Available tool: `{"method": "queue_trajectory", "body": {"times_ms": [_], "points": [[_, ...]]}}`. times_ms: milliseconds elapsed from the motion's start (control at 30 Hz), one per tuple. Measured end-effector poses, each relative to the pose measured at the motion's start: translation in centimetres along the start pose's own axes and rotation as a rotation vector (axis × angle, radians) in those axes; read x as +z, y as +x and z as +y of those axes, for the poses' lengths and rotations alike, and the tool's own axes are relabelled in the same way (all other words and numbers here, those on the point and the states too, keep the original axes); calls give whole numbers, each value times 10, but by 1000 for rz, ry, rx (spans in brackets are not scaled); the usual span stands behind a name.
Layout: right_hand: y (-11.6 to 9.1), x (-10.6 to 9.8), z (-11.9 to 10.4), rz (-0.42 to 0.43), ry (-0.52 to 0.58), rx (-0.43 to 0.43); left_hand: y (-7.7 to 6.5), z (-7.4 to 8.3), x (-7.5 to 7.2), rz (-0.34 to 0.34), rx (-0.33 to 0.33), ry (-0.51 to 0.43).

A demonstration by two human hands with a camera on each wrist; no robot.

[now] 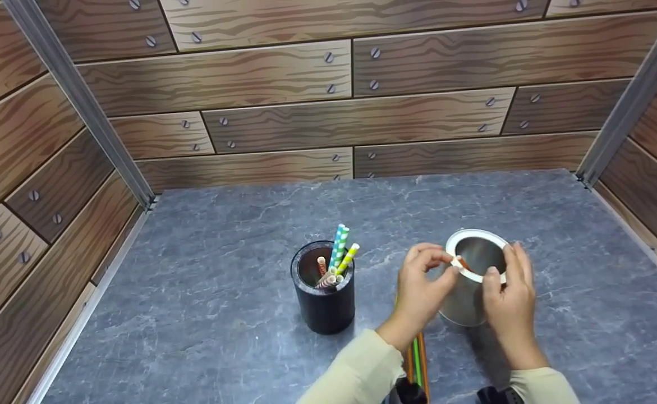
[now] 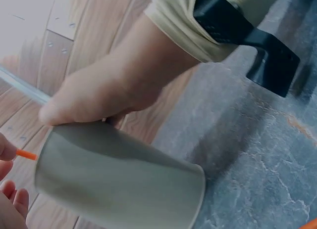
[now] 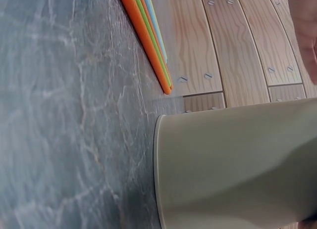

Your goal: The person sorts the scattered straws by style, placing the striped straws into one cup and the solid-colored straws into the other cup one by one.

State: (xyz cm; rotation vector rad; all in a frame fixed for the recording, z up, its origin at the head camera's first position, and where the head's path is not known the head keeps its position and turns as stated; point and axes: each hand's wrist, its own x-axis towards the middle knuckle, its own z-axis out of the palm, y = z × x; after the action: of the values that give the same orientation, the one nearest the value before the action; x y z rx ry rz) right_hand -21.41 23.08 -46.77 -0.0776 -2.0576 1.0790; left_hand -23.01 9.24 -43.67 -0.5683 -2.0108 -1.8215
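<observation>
A grey canister (image 1: 462, 300) with a wide white rim stands upright on the table at the right; it also fills much of the left wrist view as the grey canister (image 2: 119, 174). My right hand (image 1: 512, 303) grips its rim from the right, thumb on the near side. At the rim's left edge, my left hand (image 1: 425, 283) pinches a thin orange straw (image 2: 26, 154) between thumb and fingers. In the head view its orange-red length shows over the canister's mouth. The left fingers (image 2: 7, 149) reach in at the left wrist view's edge.
Left of the hands stands a black cup (image 1: 328, 308) holding several striped paper straws (image 1: 337, 247). Long orange, green and blue sticks (image 3: 148, 33) lie on the table beside the canister, partly under the left forearm. Wood-patterned walls (image 1: 283, 73) enclose the dark marbled table (image 1: 193, 292).
</observation>
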Motion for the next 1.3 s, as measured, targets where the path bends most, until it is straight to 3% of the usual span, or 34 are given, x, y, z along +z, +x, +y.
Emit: {"method": "queue_trajectory", "body": {"times_ms": [200, 333, 500, 767, 1033, 1300], "points": [[0, 1, 1, 18, -6, -6, 1, 6, -17, 4, -14, -49], [-1, 2, 2, 14, -4, -5, -3, 4, -31, -13, -79, -60], [0, 1, 1, 0, -8, 9, -14, -6, -47, -10, -212, 41], [0, 0, 0, -3, -4, 13, -34, -31, -61, -59, -302, 200], [0, 0, 1, 5, -4, 11, -49, -50, -66, -176, -333, 391], [0, 0, 2, 3, -8, 9, -56, -64, -64, -183, -287, 468]]}}
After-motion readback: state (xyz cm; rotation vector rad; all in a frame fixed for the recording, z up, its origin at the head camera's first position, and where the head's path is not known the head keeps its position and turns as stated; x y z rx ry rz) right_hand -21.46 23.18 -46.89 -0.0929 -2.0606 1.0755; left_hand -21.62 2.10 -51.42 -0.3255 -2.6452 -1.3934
